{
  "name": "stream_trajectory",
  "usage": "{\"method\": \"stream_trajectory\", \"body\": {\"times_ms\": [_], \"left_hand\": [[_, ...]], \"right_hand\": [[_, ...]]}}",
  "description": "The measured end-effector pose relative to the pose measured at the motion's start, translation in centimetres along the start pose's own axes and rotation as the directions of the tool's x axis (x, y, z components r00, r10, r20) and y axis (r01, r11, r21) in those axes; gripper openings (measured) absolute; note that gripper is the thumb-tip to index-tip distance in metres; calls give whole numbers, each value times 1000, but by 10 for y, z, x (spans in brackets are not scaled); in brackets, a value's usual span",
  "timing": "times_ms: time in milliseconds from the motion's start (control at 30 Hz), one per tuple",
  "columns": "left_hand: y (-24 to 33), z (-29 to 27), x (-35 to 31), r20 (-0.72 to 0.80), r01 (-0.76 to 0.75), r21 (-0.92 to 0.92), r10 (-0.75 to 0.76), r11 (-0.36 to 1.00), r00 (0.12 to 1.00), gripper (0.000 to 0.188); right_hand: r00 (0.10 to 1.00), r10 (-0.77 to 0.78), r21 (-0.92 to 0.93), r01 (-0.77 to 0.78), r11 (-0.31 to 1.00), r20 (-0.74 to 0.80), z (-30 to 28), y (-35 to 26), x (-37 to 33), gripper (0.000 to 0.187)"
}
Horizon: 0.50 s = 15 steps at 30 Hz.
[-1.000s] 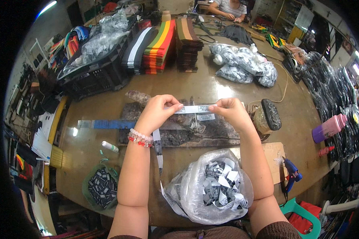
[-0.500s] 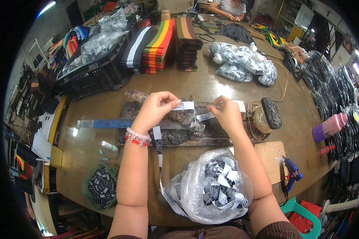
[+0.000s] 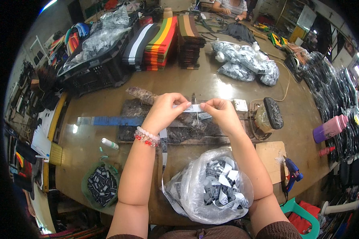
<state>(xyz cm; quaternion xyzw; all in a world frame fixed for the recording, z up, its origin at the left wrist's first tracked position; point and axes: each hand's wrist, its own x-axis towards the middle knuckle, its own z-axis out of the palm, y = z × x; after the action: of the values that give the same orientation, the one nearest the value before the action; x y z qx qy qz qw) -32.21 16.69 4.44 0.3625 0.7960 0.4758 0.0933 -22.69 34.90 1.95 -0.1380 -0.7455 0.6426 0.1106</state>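
My left hand (image 3: 168,110) and my right hand (image 3: 222,114) pinch a white label strip (image 3: 193,108) stretched between them. The strip passes over a thin upright metal piece (image 3: 197,118) on a dark, crusted board (image 3: 175,136). Just below my right fingertips is a short printed label piece (image 3: 205,116); whether it is held or lying there I cannot tell. From beneath my left wrist, a length of the label strip hangs down toward a clear plastic bag (image 3: 191,191), which holds a heap of similar black-and-white strips.
At lower left, a green container (image 3: 87,195) holds small dark labels. Right of the board are a small white box (image 3: 240,105), a black-topped device (image 3: 272,113), cardboard (image 3: 270,159) and a blue glue gun (image 3: 293,170). Striped strap stacks (image 3: 161,44) and bagged bundles (image 3: 247,61) stand beyond.
My right hand has moved left and up to the strip's free end, which it now pinches. My left hand has shifted slightly right, and the gap between the hands has narrowed.
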Motion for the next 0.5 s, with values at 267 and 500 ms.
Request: {"method": "stream_trajectory", "body": {"times_ms": [267,500], "left_hand": [[-2,-2,1,17,-18,13,17,1000,1000,27],[19,6,-4,7,-60,-222,63,973,998,26]], "right_hand": [[997,57,279,-71,958,56,-3,-2,0,20],[972,92,209,-137,968,215,-12,-26,-13,21]]}}
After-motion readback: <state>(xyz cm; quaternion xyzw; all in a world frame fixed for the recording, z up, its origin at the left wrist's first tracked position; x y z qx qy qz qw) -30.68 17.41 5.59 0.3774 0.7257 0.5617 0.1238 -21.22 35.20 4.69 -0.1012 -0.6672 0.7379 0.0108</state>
